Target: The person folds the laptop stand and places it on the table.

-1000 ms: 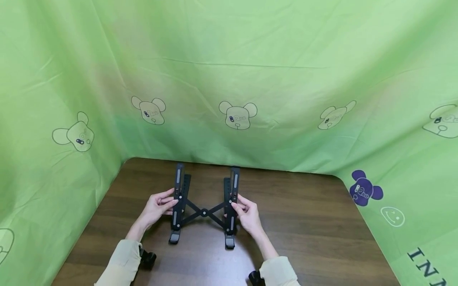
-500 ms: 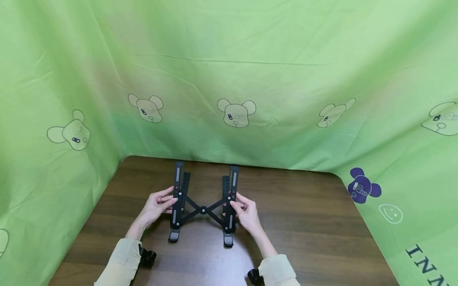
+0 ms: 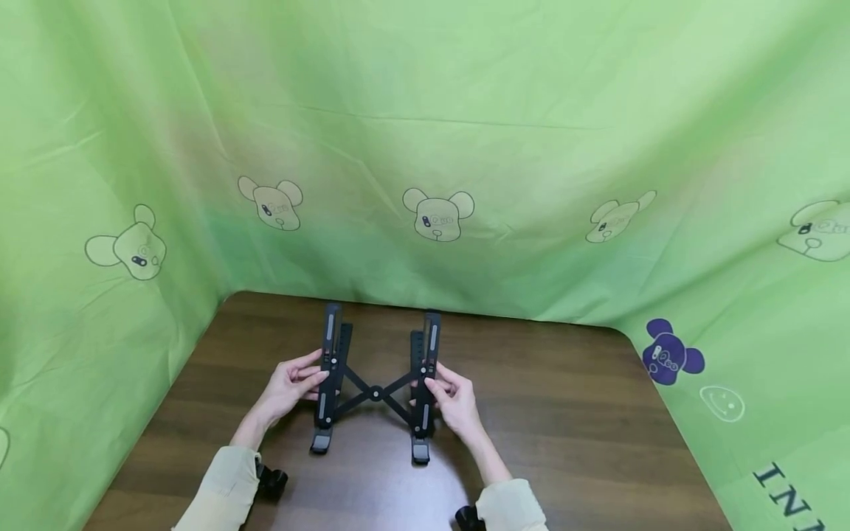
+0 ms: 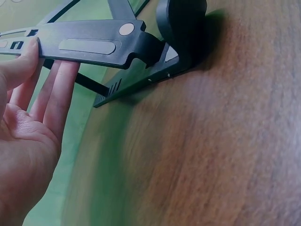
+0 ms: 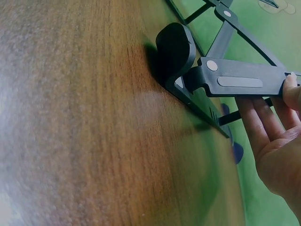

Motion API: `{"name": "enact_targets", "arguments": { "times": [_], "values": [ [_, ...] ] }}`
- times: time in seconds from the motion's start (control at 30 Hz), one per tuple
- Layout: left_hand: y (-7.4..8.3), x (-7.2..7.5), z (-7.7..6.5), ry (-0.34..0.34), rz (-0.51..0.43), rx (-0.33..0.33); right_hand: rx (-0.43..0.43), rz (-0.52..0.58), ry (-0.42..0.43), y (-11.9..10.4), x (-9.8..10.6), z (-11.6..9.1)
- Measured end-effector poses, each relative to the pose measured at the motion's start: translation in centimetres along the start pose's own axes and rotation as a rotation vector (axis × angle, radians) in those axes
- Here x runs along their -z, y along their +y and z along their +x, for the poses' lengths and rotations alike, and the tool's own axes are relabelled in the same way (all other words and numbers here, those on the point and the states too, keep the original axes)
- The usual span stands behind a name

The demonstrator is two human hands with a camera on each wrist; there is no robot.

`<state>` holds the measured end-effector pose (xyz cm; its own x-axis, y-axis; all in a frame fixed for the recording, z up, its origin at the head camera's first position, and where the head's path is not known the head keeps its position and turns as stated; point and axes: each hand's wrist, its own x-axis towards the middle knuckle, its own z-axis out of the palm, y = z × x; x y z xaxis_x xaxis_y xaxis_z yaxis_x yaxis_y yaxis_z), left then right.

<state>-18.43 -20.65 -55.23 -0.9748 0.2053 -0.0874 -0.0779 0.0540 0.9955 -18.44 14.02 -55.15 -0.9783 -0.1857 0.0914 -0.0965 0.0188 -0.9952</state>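
Observation:
A black folding laptop stand [image 3: 375, 394] stands unfolded on the wooden table, its two side arms joined by crossed bars with a round pivot. Grey pads run along the arms, and upturned hooks face the near side. My left hand [image 3: 287, 387] holds the left arm of the stand from outside, thumb on top and fingers beneath. On the other side, my right hand [image 3: 458, 402] grips the right arm between thumb and fingers. Both wrist views show fingers supporting the underside, with a base strut [image 4: 127, 92] below. The fingertips are partly hidden under the arms.
The brown wooden table [image 3: 564, 420] has its back edge right behind the stand. A green curtain [image 3: 358, 162] printed with bear heads hangs round the back and sides. Black wrist cameras [image 3: 271, 483] sit at the sleeve cuffs.
The right hand has shifted slightly left with the right arm of the stand, so the two arms stand a little closer together. Both hands keep their hold.

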Motion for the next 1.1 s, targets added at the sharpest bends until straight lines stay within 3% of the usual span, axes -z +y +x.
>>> {"name": "enact_targets", "arguments": {
  "times": [0.6, 1.1],
  "values": [
    [-0.2, -0.33, 0.06, 0.006, 0.017, 0.01, -0.012, 0.011, 0.016, 0.54, 0.01, -0.16],
    [-0.19, -0.24, -0.19, -0.021, -0.039, -0.021, -0.012, 0.03, 0.006, 0.21, -0.15, 0.01]
  ]
}}
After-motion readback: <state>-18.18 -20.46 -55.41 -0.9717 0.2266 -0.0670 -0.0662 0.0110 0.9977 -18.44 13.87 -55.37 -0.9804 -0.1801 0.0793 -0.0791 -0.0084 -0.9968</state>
